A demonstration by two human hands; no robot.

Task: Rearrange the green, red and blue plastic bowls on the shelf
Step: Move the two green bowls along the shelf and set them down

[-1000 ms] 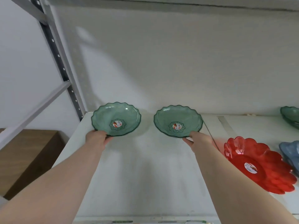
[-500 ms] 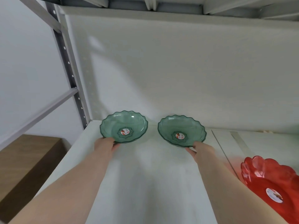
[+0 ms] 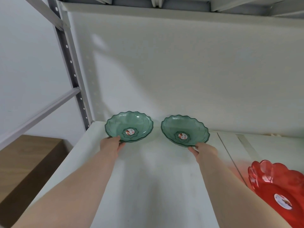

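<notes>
A: Left hand (image 3: pixel 110 146) at near rim of left green bowl (image 3: pixel 129 126). Thumb over the rim edge, fingers tucked beneath, pinched on the rim.

B: Right hand (image 3: pixel 205 151)?

A: Same hold on right green bowl (image 3: pixel 185 130): thumb on near rim, fingers under, closed on it. Fingertips hidden below the bowl.

B: Position on shelf (image 3: pixel 148 178)?

A: Both near the back edge, left bowl close to the back left corner beside the grey upright post (image 3: pixel 70 63). Side by side, a narrow gap between, not touching. Cannot tell whether resting flat or lifted slightly at the front.

B: Appearance?

A: Translucent green plastic, shallow, scalloped wavy rims, moulded flower pattern at the centre. Round red-and-white sticker (image 3: pixel 130 132) in the middle of each.

B: Other bowls?

A: Red bowl (image 3: pixel 279 186) toward the front right of the shelf, cut off by the frame edge. Petal-shaped rim, white sticker inside. Well apart from both hands.
</notes>
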